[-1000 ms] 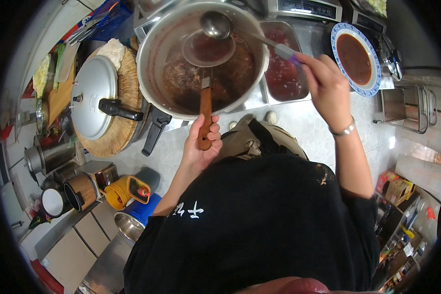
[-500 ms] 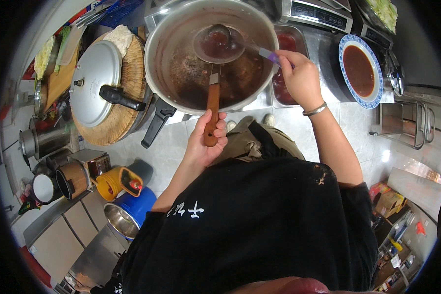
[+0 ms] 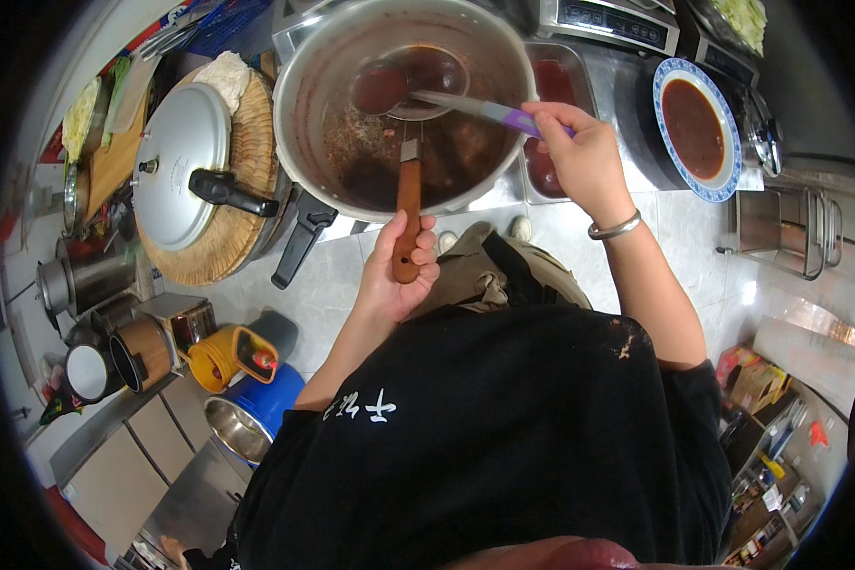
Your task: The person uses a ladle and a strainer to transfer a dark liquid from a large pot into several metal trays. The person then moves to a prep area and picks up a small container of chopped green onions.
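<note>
My left hand (image 3: 396, 274) is wrapped round the wooden handle of a strainer (image 3: 409, 185), whose round bowl is held inside a big metal pot (image 3: 301, 104). Dark red-brown liquid shows in the strainer's bowl. Gripped in my right hand (image 3: 589, 157) is a ladle (image 3: 470, 105) with a purple-and-grey handle. Its bowl, also with dark red liquid in it, overlaps the left side of the strainer. Below both lies dark brown broth with bits and foam in the pot; the strainer's underside is partly hidden.
Right of the pot stand a metal tray (image 3: 588, 85) of red liquid and a blue-rimmed bowl (image 3: 734, 161) of brown sauce. On the left, a pressure cooker lid (image 3: 185, 142) rests on a round wooden board (image 3: 254, 123). Another person's hand (image 3: 173, 549) shows at lower left.
The ladle's bowl has shifted left within the pot, from over the strainer's middle to its left side. My right hand has moved slightly lower; the left still grips the strainer.
</note>
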Demonstrator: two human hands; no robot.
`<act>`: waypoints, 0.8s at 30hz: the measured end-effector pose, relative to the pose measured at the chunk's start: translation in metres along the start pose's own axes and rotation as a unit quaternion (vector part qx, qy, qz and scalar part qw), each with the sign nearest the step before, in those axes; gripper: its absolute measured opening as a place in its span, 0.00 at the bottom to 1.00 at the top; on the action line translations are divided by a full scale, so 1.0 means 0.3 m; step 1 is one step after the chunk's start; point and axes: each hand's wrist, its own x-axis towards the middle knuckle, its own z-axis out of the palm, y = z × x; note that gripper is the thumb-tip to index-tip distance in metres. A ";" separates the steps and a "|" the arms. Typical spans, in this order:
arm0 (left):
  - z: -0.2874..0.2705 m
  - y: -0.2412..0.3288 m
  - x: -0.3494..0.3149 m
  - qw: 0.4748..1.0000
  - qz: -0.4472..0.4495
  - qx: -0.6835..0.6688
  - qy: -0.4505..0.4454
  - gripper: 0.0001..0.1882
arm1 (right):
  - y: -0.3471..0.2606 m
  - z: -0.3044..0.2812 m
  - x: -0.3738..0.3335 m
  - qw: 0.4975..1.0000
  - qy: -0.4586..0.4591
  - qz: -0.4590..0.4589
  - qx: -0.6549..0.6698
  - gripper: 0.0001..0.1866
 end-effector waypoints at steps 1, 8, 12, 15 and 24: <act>0.000 0.000 0.001 1.000 -0.001 0.000 -0.001 0.20 | -0.004 0.007 -0.006 1.000 0.001 -0.011 -0.006 0.13; 0.000 -0.004 0.003 1.000 -0.002 -0.006 -0.016 0.19 | -0.017 0.024 -0.040 0.963 0.017 -0.232 -0.139 0.08; -0.003 -0.005 0.002 1.000 -0.005 -0.017 -0.023 0.20 | -0.004 0.005 -0.021 0.916 0.059 -0.319 -0.236 0.08; -0.005 -0.004 0.003 1.000 -0.006 -0.018 -0.015 0.20 | 0.017 -0.012 0.004 0.882 0.074 -0.337 -0.321 0.08; -0.002 -0.001 0.001 1.000 -0.009 -0.021 -0.014 0.21 | 0.077 -0.004 0.035 0.952 0.072 -0.196 -0.225 0.10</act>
